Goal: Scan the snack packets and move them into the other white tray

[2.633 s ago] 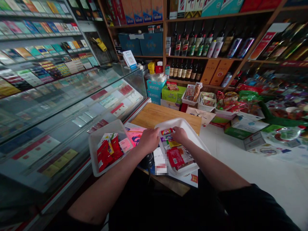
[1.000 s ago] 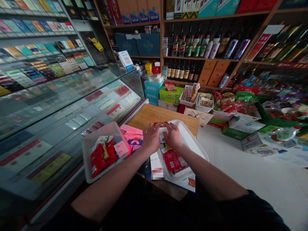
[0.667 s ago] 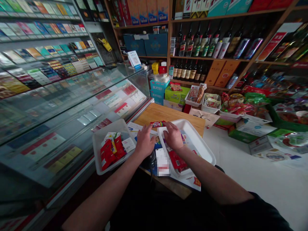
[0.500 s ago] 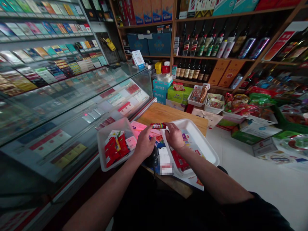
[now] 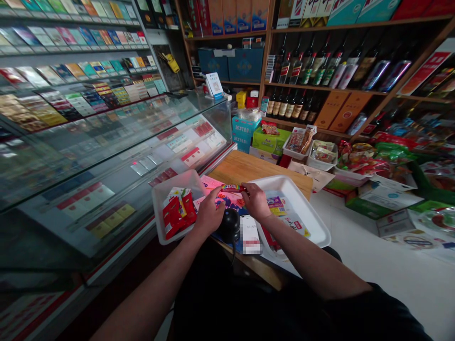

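Observation:
Between my hands lies a small red-and-blue wrapped candy stick [image 5: 232, 188], pinched at its right end by my right hand [image 5: 255, 201]. My left hand [image 5: 209, 211] sits just left of it, fingers apart, over a pink-and-blue printed flyer [image 5: 222, 199]. A white tray [image 5: 302, 203] lies under my right forearm with small colourful packets in it. A second white tray [image 5: 159, 203] at my left holds red packets [image 5: 175, 219]. Nearest my hands are a black round scanner [image 5: 229, 225] and a phone [image 5: 250, 233], its screen partly blurred out.
A wooden counter top [image 5: 256, 173] bears the trays. A glass display case [image 5: 106, 156] of cigarette packs runs along the left. Shelves of liquor bottles [image 5: 295, 71] stand behind, with snack trays and boxes at the back right above a white tile floor [image 5: 391, 284].
The candy stick has moved left, from the right tray's rim to over the flyer. The right tray's packets look fewer. The whole view has turned slightly left.

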Available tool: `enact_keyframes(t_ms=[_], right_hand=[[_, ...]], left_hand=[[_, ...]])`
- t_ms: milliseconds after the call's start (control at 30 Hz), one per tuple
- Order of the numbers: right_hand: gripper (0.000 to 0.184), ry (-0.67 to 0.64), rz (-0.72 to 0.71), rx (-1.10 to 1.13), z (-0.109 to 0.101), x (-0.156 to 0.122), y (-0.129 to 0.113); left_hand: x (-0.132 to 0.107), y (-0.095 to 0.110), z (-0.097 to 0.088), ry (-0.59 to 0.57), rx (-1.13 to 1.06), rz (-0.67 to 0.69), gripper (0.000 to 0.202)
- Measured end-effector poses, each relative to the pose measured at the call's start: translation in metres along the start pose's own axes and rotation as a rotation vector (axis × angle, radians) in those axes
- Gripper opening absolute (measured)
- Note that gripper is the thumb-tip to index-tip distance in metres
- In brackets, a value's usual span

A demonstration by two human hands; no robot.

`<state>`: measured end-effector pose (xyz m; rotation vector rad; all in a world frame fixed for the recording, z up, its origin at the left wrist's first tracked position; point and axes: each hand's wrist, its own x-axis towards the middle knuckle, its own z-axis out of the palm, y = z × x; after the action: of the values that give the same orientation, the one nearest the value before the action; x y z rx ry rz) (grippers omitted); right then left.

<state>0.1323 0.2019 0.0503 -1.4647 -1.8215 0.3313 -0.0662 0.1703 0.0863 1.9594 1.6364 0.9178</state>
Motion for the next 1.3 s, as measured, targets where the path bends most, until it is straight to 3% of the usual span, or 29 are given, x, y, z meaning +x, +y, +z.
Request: enact_keyframes(t_ms=[400,667,833,1100,1300], right_hand=[[0.030,-0.067,0.139,-0.043,0.012,0.003,-0.008],[0.032,-0.098,0.266,-0.068,0.022,0.000,-0.005],[0.037,-0.105,0.199,-0.113,0.026,-0.002,-0.005],[0.051,-0.135,0.121,-0.170,0.027,-0.008,-0.007],[0.051,-0.084,0.079,-0.096,0.029,-0.005,-0.010]], left_hand=[[-0.006,-0.028,-0.003,-0.017,-0.049,-0.015,0.045],[-0.008,-0.026,-0.003,-0.079,0.011,-0.052,0.048],[-0.015,-0.034,0.006,-0.130,0.146,-0.036,0.056],[-0.026,-0.047,0.024,-0.101,0.245,0.050,0.058],[-0.025,-0.044,0.018,-0.032,0.191,0.062,0.062]])
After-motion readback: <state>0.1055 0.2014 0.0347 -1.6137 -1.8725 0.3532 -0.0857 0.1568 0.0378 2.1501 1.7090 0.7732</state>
